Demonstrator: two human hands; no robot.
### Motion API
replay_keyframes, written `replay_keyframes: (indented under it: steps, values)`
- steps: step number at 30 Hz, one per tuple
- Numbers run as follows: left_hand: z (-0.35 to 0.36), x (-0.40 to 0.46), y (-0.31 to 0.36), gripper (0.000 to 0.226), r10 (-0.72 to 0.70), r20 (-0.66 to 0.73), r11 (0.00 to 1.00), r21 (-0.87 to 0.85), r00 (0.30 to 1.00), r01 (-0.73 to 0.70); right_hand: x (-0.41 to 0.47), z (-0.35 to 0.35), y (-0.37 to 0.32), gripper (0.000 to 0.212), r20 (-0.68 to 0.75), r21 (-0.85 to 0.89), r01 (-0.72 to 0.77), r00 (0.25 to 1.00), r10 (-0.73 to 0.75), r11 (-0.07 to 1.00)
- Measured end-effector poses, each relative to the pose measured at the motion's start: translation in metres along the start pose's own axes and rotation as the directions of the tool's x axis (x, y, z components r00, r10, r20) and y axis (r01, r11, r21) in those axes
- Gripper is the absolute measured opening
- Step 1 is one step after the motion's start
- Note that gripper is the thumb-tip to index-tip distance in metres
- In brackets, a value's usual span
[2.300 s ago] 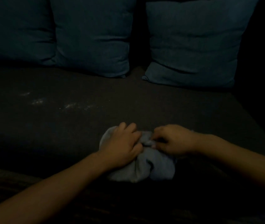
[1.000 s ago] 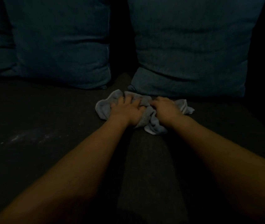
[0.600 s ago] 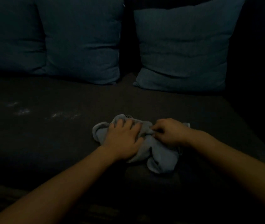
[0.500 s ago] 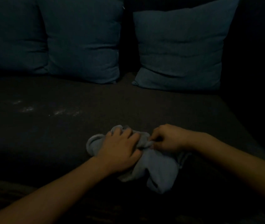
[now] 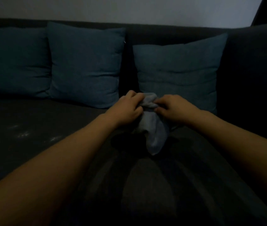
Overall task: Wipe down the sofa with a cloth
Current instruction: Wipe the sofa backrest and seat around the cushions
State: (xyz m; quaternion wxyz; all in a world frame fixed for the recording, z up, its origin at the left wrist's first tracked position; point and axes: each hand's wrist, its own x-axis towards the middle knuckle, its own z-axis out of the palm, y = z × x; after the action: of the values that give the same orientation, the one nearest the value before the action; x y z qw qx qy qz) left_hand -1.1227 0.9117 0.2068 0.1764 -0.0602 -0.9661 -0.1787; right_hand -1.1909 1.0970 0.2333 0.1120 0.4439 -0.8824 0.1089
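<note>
Two bare forearms reach in from 7 and 5 o'clock over the dark seat of the sofa [image 5: 64, 121]. Beyond them, near the middle of the view, the left hand [image 5: 126, 110] and the right hand [image 5: 173, 110] meet on a pale grey cloth [image 5: 154, 132]. Each hand's grip is clamped on the bunched top of the cloth, fingers curled round it, the left from 9 o'clock and the right from 3 o'clock. The rest of the cloth hangs down toward 6 o'clock between the wrists, its lower corner over the seat; whether that corner touches the fabric cannot be told in the dim light.

At 9 o'clock from the hands, well apart, faint whitish specks [image 5: 23, 134] lie on the seat.

Farther back, three dark blue cushions lean against the backrest: the right cushion [image 5: 178, 70] stands just behind the hands at 12 o'clock, the middle cushion [image 5: 85, 62] at 11 o'clock, and the left cushion [image 5: 13, 62] at 10 o'clock, its edge tucked behind the middle one. At 2 o'clock rises the dark armrest [image 5: 251, 70]. Behind the backrest a pale wall [image 5: 129, 10] fills the top.
</note>
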Motion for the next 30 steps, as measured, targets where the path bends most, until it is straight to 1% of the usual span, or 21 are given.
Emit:
replay_keyframes:
  steps: [1,2,4,5,6,8,10,12,14,15,16,17,18,19,20,21,23,24,26,29,30]
  values:
    - [0.006,0.012,-0.010,0.045,-0.004,0.026,0.999,0.047,1.000,0.003,0.008,0.007,0.010,0.032,0.034,0.001,-0.014,0.999,0.014,1.000]
    - [0.017,0.021,-0.022,0.050,-0.050,0.067,0.994,0.100,0.996,0.043,0.015,0.020,0.023,0.035,0.093,0.019,-0.034,0.995,0.033,0.999]
    - [0.043,0.034,-0.044,0.052,-0.222,0.191,0.962,0.203,0.956,0.183,0.024,0.059,0.051,0.039,0.265,-0.016,-0.101,0.959,0.101,0.995]
    - [0.056,0.037,-0.049,0.054,-0.310,0.300,0.942,0.228,0.902,0.248,0.024,0.083,0.063,0.042,0.351,-0.066,-0.142,0.923,0.156,0.988]
    - [0.068,0.039,-0.049,0.060,-0.370,0.422,0.926,0.241,0.827,0.291,0.023,0.107,0.073,0.045,0.409,-0.118,-0.185,0.886,0.218,0.976]
    - [0.086,0.046,-0.044,0.077,-0.407,0.592,0.913,0.277,0.696,0.299,0.016,0.148,0.087,0.049,0.413,-0.122,-0.282,0.858,0.307,0.952]
    - [0.095,0.058,-0.046,0.093,-0.450,0.627,0.893,0.307,0.636,0.329,0.017,0.169,0.098,0.050,0.363,-0.068,-0.289,0.884,0.294,0.955]
    - [0.109,0.067,-0.051,0.114,-0.504,0.633,0.862,0.326,0.588,0.388,0.019,0.173,0.106,0.049,0.379,-0.062,-0.259,0.887,0.263,0.964]
    - [0.121,0.071,-0.052,0.126,-0.550,0.624,0.830,0.331,0.556,0.449,0.024,0.168,0.109,0.050,0.440,-0.069,-0.244,0.863,0.249,0.967]
    - [0.124,0.074,-0.049,0.126,-0.570,0.614,0.812,0.318,0.546,0.489,0.028,0.161,0.107,0.051,0.497,-0.083,-0.240,0.831,0.249,0.967]
    - [0.124,0.076,-0.046,0.120,-0.574,0.605,0.806,0.300,0.552,0.510,0.031,0.151,0.104,0.054,0.565,-0.117,-0.223,0.786,0.250,0.968]
    - [0.121,0.079,-0.040,0.110,-0.558,0.597,0.821,0.294,0.576,0.489,0.035,0.136,0.102,0.056,0.623,-0.167,-0.180,0.743,0.245,0.969]
    - [0.113,0.082,-0.033,0.095,-0.528,0.577,0.847,0.306,0.623,0.435,0.040,0.117,0.100,0.059,0.658,-0.209,-0.132,0.714,0.240,0.969]
    - [0.101,0.086,-0.027,0.075,-0.496,0.554,0.868,0.314,0.669,0.384,0.048,0.093,0.099,0.062,0.664,-0.234,-0.109,0.708,0.241,0.966]
    - [0.085,0.090,-0.021,0.057,-0.474,0.533,0.881,0.298,0.701,0.368,0.056,0.066,0.099,0.065,0.643,-0.235,-0.121,0.725,0.248,0.964]
    - [0.067,0.095,-0.014,0.047,-0.477,0.508,0.878,0.248,0.717,0.409,0.066,0.037,0.102,0.066,0.597,-0.224,-0.156,0.758,0.262,0.962]
    - [0.018,0.116,0.000,0.045,-0.510,0.508,0.821,0.046,0.694,0.569,0.087,-0.025,0.116,0.068,0.483,-0.188,-0.212,0.830,0.279,0.959]
    - [-0.001,0.123,0.004,0.048,-0.515,0.503,0.787,-0.042,0.694,0.615,0.095,-0.048,0.122,0.069,0.439,-0.178,-0.222,0.854,0.279,0.959]
    - [-0.043,0.144,0.010,0.051,-0.521,0.439,0.762,-0.148,0.733,0.630,0.113,-0.097,0.134,0.073,0.408,-0.167,-0.241,0.866,0.290,0.956]
    - [-0.098,0.179,0.013,0.026,-0.548,0.352,0.722,-0.259,0.759,0.642,0.150,-0.156,0.151,0.079,0.390,-0.168,-0.283,0.861,0.327,0.944]
    - [-0.111,0.191,0.012,0.022,-0.543,0.322,0.730,-0.276,0.775,0.626,0.165,-0.169,0.157,0.081,0.385,-0.183,-0.292,0.857,0.342,0.939]
